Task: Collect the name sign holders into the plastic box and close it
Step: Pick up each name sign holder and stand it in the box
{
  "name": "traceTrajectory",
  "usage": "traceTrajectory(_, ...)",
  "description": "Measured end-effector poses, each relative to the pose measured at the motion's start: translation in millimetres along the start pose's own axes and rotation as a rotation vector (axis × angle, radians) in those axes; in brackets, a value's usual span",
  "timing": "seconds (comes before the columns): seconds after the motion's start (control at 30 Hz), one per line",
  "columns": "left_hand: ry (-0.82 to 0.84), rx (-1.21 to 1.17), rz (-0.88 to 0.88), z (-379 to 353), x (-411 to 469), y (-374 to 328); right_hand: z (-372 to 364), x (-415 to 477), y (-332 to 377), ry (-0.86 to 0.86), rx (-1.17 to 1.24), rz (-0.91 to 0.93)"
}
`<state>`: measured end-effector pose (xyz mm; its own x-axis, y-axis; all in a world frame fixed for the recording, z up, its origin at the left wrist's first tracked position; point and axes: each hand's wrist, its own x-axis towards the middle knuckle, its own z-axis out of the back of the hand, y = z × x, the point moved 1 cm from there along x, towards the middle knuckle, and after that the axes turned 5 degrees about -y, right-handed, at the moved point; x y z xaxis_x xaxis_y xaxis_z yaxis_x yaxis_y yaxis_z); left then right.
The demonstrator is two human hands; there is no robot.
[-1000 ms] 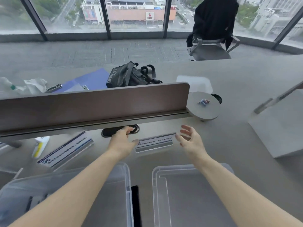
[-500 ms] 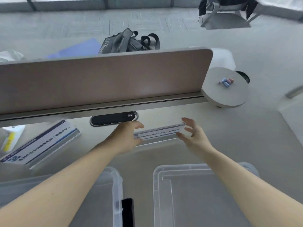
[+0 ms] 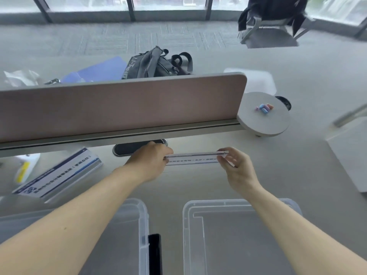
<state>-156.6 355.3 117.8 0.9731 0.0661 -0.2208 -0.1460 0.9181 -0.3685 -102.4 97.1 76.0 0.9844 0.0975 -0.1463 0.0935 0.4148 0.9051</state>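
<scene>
The left hand (image 3: 151,161) pinched one end of a clear name sign holder (image 3: 193,158) and the right hand (image 3: 236,167) gripped the other, fingers curled round it, so that it ran level between them just in front of the desk divider (image 3: 123,104). A second sign holder (image 3: 59,173) lay on the desk (image 3: 198,185) to the left, well apart. Nearer the person sat the open plastic box (image 3: 142,215), under the left forearm, with its lid (image 3: 188,215) flat beside it on the right.

A grey chair (image 3: 268,26) stands on grey carpet (image 3: 139,34) by daylit windows (image 3: 166,2).
</scene>
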Motion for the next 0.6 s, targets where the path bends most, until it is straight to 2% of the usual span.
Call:
traceTrajectory(0.1, -0.029, 0.051, -0.027, 32, -11, -22, 10, -12, 36, -0.005, 0.034, 0.056)
traceTrajectory(0.27, -0.093, -0.044, -0.154, 86, -39, -59, 28, -35, 105, 0.039, -0.033, 0.224)
traceTrajectory(0.4, -0.189, 0.054, -0.195, 129, -66, -86, 41, -52, 150, 0.003, -0.002, 0.317)
traceTrajectory(0.5, -0.269, 0.047, -0.205, 166, -85, -94, 44, -67, 176, -0.097, 0.078, 0.310)
traceTrajectory(0.6, -0.326, -0.082, -0.197, 203, -106, -94, 39, -84, 196, -0.179, 0.184, 0.165)
